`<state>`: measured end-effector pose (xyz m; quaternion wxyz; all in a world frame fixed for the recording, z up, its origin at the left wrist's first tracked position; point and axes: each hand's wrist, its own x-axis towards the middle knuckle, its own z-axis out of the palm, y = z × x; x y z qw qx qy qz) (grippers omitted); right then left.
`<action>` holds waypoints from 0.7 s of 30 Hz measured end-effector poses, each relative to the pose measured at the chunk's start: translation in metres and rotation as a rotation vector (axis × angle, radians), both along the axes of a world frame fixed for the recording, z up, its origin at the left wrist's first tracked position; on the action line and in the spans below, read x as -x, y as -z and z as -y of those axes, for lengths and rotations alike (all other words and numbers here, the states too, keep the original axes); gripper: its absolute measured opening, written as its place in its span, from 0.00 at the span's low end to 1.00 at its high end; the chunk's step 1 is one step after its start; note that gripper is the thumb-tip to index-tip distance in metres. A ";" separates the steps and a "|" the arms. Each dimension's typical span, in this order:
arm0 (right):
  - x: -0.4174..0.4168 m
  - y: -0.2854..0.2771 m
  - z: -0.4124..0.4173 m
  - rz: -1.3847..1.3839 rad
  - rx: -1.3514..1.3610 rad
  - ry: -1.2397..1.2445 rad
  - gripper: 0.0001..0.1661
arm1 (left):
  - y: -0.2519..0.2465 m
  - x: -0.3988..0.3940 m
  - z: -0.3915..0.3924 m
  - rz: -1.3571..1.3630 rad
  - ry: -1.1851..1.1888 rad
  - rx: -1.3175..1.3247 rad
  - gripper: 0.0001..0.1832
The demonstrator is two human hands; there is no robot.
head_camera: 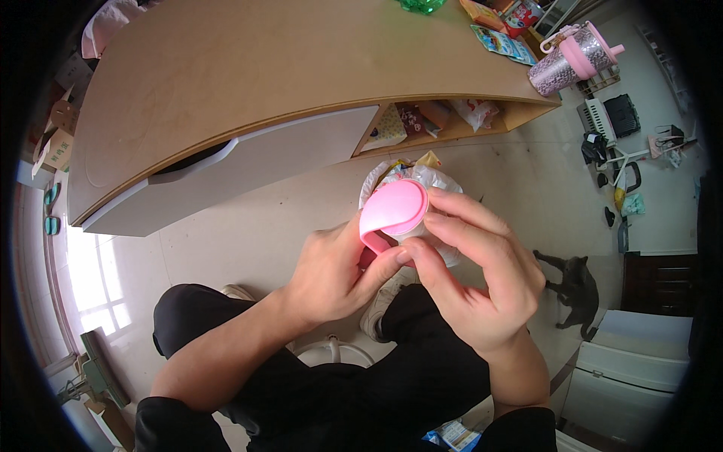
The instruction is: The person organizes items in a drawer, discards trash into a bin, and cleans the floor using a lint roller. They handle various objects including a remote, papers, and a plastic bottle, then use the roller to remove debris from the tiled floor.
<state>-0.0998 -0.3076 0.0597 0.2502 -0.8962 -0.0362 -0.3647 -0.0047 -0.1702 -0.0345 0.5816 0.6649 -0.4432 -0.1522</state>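
Between my two hands is a glossy pink object [393, 208] with a round, lid-like top and a curved band bending down on its left. A pale rim shows beneath the round part; I cannot tell exactly what it is. My left hand [333, 277] grips the band from the left, its thumb under the bend. The fingertips of my right hand [486, 271] press the right edge of the round top, and its thumb meets my left thumb below. Behind the object, partly hidden, a white plastic bag [446, 182] holds wrappers near the floor.
Ahead stands a wooden-topped table [254, 62] with a drawer front [271, 161] and an open shelf [519, 117]. A pink glitter tumbler [576, 61] stands near its right corner, beside snack packets [500, 42]. A grey cat [582, 282] is on the floor at right.
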 end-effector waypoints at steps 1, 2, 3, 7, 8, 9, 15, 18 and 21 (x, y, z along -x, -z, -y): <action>0.000 0.000 -0.001 -0.010 -0.009 0.012 0.18 | 0.000 0.000 0.000 0.043 -0.019 0.002 0.21; 0.000 0.000 0.000 -0.003 0.006 0.005 0.18 | 0.000 0.000 0.001 0.058 -0.036 0.013 0.20; 0.001 0.001 0.002 0.003 0.024 0.000 0.18 | -0.002 0.001 0.001 0.072 -0.053 0.027 0.20; -0.001 0.004 0.004 0.028 0.024 -0.007 0.16 | -0.007 0.004 0.004 0.058 -0.126 0.052 0.18; -0.001 0.003 0.003 0.024 0.018 -0.005 0.15 | -0.008 0.004 0.003 0.061 -0.127 0.049 0.18; -0.002 0.003 0.003 0.021 0.011 -0.005 0.14 | -0.008 0.003 0.003 0.064 -0.131 0.046 0.18; 0.001 0.000 0.000 -0.021 -0.003 -0.016 0.12 | -0.007 0.002 0.001 0.145 -0.131 0.015 0.18; 0.000 0.001 0.001 -0.019 0.025 -0.021 0.12 | -0.005 0.002 0.000 0.145 -0.130 0.013 0.18; 0.000 0.004 0.003 -0.014 0.030 -0.015 0.12 | -0.006 0.005 0.002 0.065 -0.128 0.010 0.18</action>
